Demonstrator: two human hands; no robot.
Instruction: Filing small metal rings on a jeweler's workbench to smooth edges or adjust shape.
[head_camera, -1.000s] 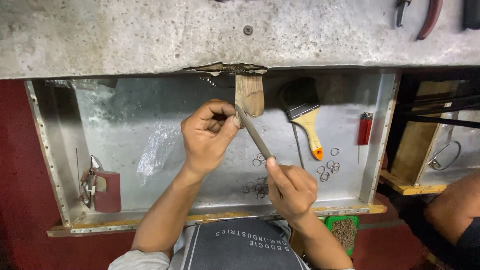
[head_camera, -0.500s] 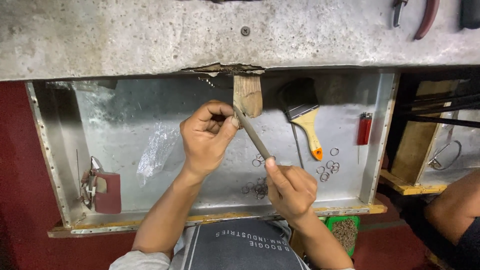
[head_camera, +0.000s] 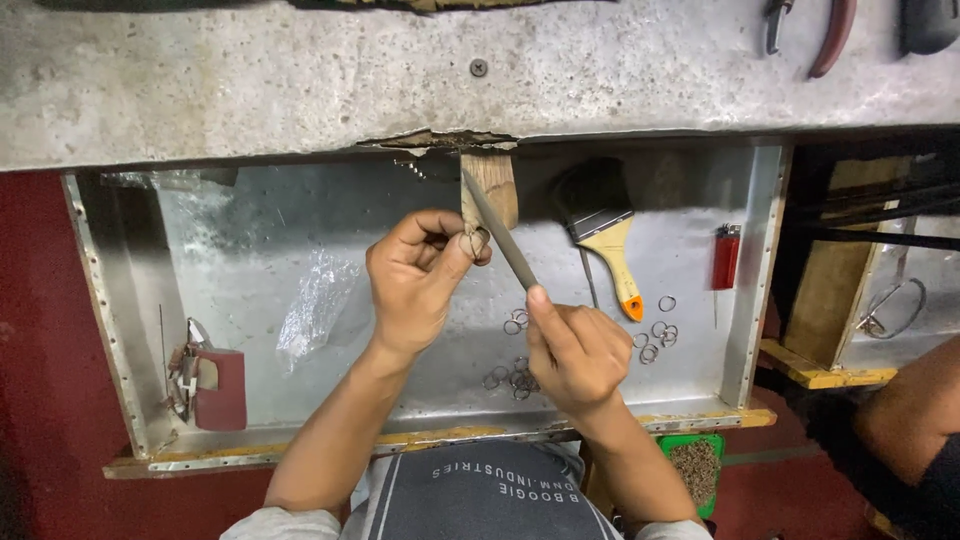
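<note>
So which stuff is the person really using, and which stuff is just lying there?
In use:
- left hand, pinching a small ring
- right hand, holding a metal file
- wooden peg under the bench edge, right behind the ring

Just lying about:
- paintbrush
- red lighter
- loose rings in the tray
- crumpled plastic
- pliers on the bench top

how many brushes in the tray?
1. The brush lies at the tray's back, right of the wooden peg, its yellow handle pointing toward the loose rings. Hands may hide others.
</note>
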